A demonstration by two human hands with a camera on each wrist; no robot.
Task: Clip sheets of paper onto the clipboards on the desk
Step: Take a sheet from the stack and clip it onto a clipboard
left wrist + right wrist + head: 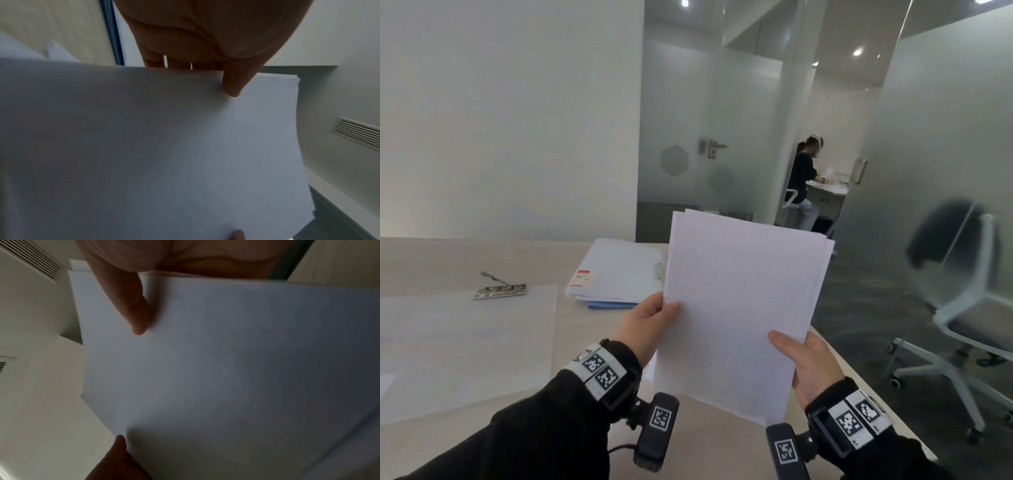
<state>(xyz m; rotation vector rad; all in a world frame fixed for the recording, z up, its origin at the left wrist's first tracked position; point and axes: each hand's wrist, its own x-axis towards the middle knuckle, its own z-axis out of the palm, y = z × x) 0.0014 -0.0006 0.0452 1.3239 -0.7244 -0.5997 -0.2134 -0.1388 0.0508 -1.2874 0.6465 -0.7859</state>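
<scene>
Pale wood counter (pixel 592 342) under an office backdrop of frosted glass partitions. Sheaf of white paper sheets (pixel 739 308) raised above the counter's right end, tilted slightly right, edges fanned at the top. Left hand (pixel 647 325) gripping the left edge, thumb on the front face, fingers (pixel 176 62) behind. Right hand (pixel 808 363) pinching the lower right edge likewise, thumb on top. Further left, transparent clipboard (pixel 465 342) flat on the counter, metal clip (pixel 500 289) with its lever raised. Behind, stack of clipped papers (pixel 616 270). Off right, swivel chair (pixel 962 308).
</scene>
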